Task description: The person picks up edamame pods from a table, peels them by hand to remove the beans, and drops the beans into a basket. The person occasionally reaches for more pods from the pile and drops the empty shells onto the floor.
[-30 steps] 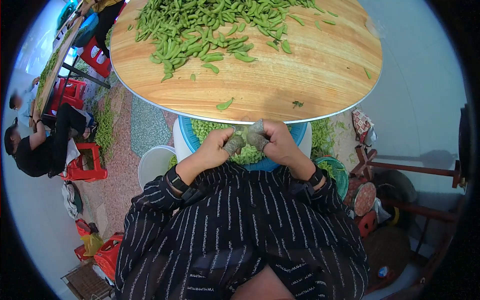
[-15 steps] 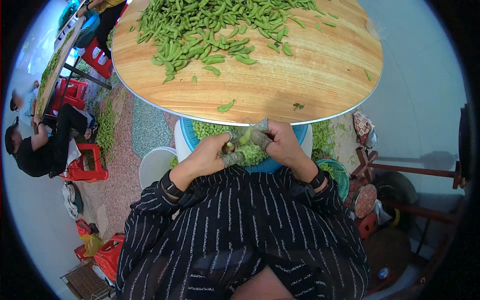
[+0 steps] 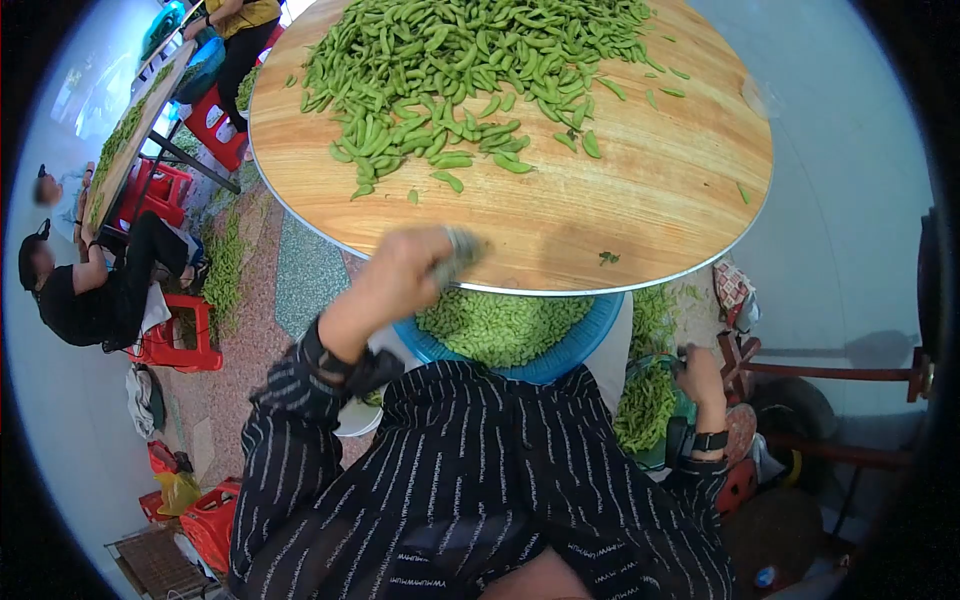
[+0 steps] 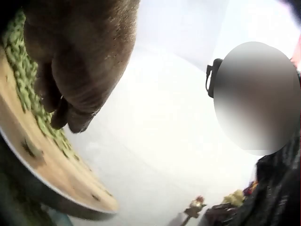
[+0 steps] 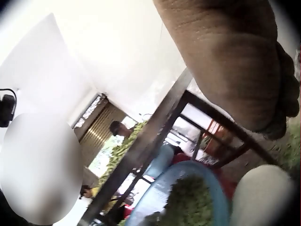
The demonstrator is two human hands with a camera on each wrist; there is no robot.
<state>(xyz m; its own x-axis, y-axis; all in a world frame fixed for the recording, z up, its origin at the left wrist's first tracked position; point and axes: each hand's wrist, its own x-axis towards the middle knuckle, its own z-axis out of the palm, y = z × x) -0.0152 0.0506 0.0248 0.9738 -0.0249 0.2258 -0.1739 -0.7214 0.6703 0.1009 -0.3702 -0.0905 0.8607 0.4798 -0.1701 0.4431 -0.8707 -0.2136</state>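
My left hand (image 3: pixel 400 268), blurred and with grey wraps on its fingertips, reaches palm down over the near edge of the wooden table (image 3: pixel 560 235). In the left wrist view, its fingers (image 4: pixel 77 120) bend down toward the tabletop; what lies under them is hidden. Green soybean pods (image 3: pixel 470 60) are heaped on the far half of the table. Below the edge, a blue basin (image 3: pixel 560 372) holds shelled green beans (image 3: pixel 500 330). Off to the right, my right hand (image 3: pixel 703 376) is at the green bucket (image 3: pixel 655 458) of pods or hulls (image 3: pixel 645 405), nothing visible in it.
A white bucket (image 3: pixel 358 418) stands left of my lap. Pods or hulls litter the floor (image 3: pixel 228 270). To the left, people sit on red stools (image 3: pixel 185 340) at another table of pods. A reddish wooden frame (image 3: pixel 830 370) stands to the right.
My hands were together above the basin with a pod between them. Now they are apart: the left has moved forward over the table edge, the right down to the green bucket.
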